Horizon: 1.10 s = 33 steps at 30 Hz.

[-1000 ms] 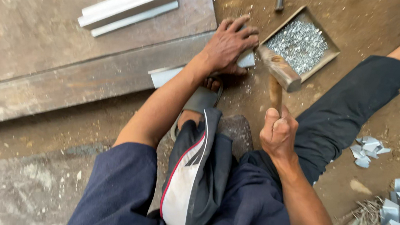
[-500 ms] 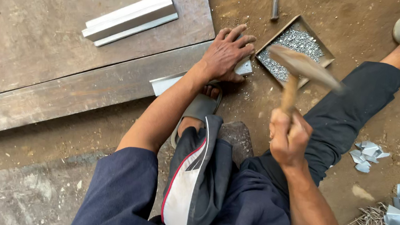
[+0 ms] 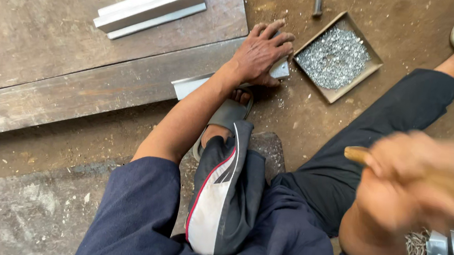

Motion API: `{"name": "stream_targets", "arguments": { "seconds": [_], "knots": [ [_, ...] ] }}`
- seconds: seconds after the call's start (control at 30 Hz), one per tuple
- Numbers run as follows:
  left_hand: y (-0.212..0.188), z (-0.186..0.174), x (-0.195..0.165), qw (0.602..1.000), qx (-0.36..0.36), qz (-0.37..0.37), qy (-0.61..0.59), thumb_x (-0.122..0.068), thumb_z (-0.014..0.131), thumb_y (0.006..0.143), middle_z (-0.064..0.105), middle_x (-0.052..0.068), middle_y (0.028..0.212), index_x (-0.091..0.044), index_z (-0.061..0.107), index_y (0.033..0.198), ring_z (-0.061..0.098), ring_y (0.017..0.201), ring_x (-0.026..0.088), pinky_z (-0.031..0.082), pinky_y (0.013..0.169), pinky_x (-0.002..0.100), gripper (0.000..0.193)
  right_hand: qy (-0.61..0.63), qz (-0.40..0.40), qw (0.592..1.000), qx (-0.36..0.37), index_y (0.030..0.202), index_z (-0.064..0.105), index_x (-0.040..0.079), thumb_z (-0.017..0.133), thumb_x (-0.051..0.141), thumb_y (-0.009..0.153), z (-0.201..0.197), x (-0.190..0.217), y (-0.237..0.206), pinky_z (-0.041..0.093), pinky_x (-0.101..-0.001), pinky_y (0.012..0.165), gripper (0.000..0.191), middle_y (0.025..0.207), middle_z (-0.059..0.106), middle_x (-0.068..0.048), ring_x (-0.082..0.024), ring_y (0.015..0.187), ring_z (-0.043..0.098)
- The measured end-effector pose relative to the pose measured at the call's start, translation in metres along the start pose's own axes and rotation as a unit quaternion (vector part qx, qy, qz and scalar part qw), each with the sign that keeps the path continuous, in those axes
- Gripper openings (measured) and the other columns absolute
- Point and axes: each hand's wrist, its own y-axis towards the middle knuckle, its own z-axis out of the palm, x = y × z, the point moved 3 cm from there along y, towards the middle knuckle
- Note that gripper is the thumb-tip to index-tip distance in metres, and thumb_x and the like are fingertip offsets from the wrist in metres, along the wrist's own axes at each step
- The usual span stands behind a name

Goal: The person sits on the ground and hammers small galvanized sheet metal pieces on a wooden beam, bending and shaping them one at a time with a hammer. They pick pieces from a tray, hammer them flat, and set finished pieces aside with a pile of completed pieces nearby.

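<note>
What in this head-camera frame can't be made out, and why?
- Right hand: motion blur; its grip is unclear.
- Wooden handle: only the butt end is sharp; the head is lost in blur at the frame's right edge.
- Metal strip: middle hidden under the left hand.
- Tray contents: too small to identify.

Navy short sleeves, dark trousers with a red-and-white stripe — grey sandals (image 3: pixel 227 116), seemingly rubber.

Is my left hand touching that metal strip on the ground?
Touching. The head view shows the left hand pressed flat on the metal strip, fingers covering its far end beside the tray.
</note>
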Motion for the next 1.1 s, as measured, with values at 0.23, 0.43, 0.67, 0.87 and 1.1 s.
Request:
{"name": "stream_targets", "arguments": {
  "seconds": [0.23,0.43,0.67,0.87,1.1],
  "knots": [
    [-0.004,0.005,0.000,1.000,0.008,-0.011,-0.014,-0.047,0.091,0.055,0.051,0.010,0.144,-0.011,0.060,0.128,0.032,0.145,0.040,0.027,0.114,0.058,0.087,-0.428,0.164,0.860,0.225,0.086,0.062,-0.003,0.053,0.017,0.105,0.038,-0.104,-0.029,0.047,-0.0495,0.058,0.029,0.078,0.059,-0.026,-0.044,0.066,0.059],
    [-0.002,-0.006,0.001,1.000,-0.019,0.004,-0.009,-0.055,0.089,0.060,0.049,0.015,0.146,-0.010,0.058,0.127,0.032,0.144,0.043,0.026,0.113,0.060,0.087,-0.113,0.474,0.863,0.136,0.074,0.056,0.003,0.042,0.032,0.112,-0.024,-0.131,-0.100,0.040,-0.0317,0.045,0.049,0.053,0.051,-0.007,-0.017,0.043,0.048],
    [-0.048,-0.021,-0.029,0.982,-0.105,-0.124,0.093,-0.040,0.077,0.078,0.052,0.022,0.134,-0.007,0.056,0.134,0.048,0.124,0.038,0.038,0.099,0.053,0.069,-0.377,0.355,0.793,0.320,0.087,0.074,0.000,0.072,0.033,0.092,-0.012,-0.183,-0.094,0.049,-0.0292,0.069,0.033,0.088,0.074,-0.019,-0.021,0.078,0.065],
    [-0.037,-0.030,-0.071,0.988,-0.096,-0.113,0.034,-0.022,0.074,0.088,0.062,0.012,0.098,-0.010,0.058,0.130,0.062,0.090,0.030,0.049,0.074,0.044,0.047,-0.363,0.288,0.874,0.146,0.102,0.070,-0.009,0.069,0.025,0.091,0.008,-0.149,-0.035,0.060,-0.0386,0.089,0.035,0.147,0.055,-0.015,-0.028,0.116,0.066],
    [-0.035,-0.112,-0.074,0.858,-0.322,-0.203,-0.345,-0.021,0.087,0.090,0.061,0.013,0.091,-0.004,0.049,0.111,0.062,0.076,0.027,0.055,0.065,0.036,0.046,-0.297,0.005,0.952,0.080,0.142,0.044,-0.009,0.077,0.019,0.089,0.103,-0.086,0.026,0.045,-0.0446,0.105,0.069,0.134,0.052,-0.023,-0.037,0.125,0.052]
  ]
}}
